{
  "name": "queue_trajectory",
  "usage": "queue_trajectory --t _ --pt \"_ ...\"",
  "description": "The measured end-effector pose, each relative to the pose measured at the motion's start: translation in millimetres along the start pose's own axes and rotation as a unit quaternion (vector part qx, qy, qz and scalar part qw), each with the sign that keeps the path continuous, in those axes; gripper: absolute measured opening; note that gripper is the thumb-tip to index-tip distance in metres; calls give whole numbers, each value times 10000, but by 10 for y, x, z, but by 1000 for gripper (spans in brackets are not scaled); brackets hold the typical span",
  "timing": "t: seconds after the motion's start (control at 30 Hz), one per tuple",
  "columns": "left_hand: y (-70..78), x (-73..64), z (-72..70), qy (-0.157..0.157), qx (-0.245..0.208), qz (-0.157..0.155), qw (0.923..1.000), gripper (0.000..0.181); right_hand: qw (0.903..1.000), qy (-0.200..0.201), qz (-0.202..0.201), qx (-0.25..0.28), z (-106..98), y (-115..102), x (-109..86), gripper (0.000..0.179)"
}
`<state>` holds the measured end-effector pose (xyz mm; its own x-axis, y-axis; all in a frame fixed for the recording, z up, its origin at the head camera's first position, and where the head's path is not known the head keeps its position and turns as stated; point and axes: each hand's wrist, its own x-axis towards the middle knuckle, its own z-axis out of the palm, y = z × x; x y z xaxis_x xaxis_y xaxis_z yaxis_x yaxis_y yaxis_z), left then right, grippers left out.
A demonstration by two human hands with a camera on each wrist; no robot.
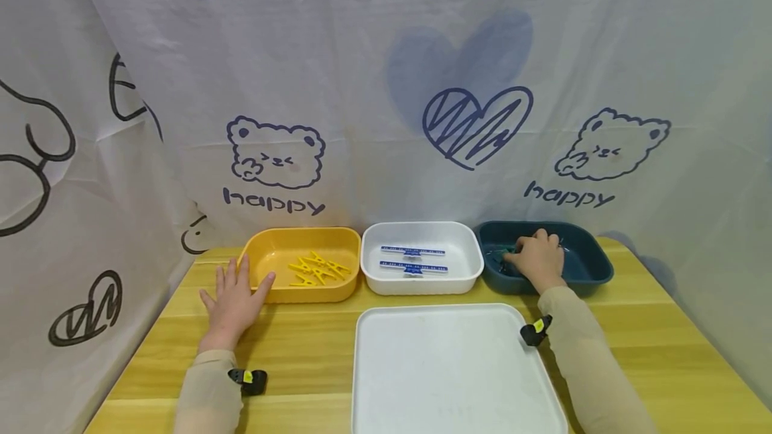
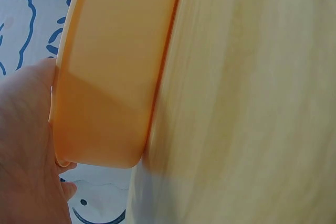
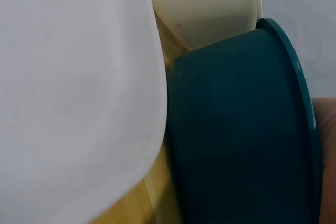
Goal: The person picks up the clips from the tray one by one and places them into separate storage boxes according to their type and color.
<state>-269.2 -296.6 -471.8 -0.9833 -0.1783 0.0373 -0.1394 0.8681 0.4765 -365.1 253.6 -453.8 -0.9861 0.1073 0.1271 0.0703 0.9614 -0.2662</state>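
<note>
My left hand lies with spread fingers over the near left corner of a yellow bin, its fingertips at the rim. Inside that bin is a small pile of yellow clothespins. On the right, my right hand reaches down into a dark teal bin, fingers bent downward. Small dark green pieces show beside the thumb, their kind unclear. The fingertips are hidden behind the hand, and I cannot tell whether they pinch a piece. In the right wrist view the bin wall blocks the fingers.
Between the two bins stands a white bin holding two blue-and-white strips. A large white tray lies in front, near the right forearm. Behind the wooden table hangs a printed white cloth.
</note>
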Motion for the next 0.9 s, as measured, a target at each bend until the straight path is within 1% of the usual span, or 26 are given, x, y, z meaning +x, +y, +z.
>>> queue_trajectory --t 0.2,0.4,0.67,0.9 --pt "-5 -1 0 -5 0 -30 10000 95 9998 -13 209 30 -1 -7 -19 47" --pt "-12 1 4 33 -26 -30 10000 95 9995 -35 300 93 13 -6 -25 50" --pt "9 -5 -29 -4 -27 -65 10000 95 9996 -214 180 37 24 2 -5 49" --pt "11 -4 -15 -43 -15 -62 10000 94 9988 -457 126 -98 25 10 2 49"
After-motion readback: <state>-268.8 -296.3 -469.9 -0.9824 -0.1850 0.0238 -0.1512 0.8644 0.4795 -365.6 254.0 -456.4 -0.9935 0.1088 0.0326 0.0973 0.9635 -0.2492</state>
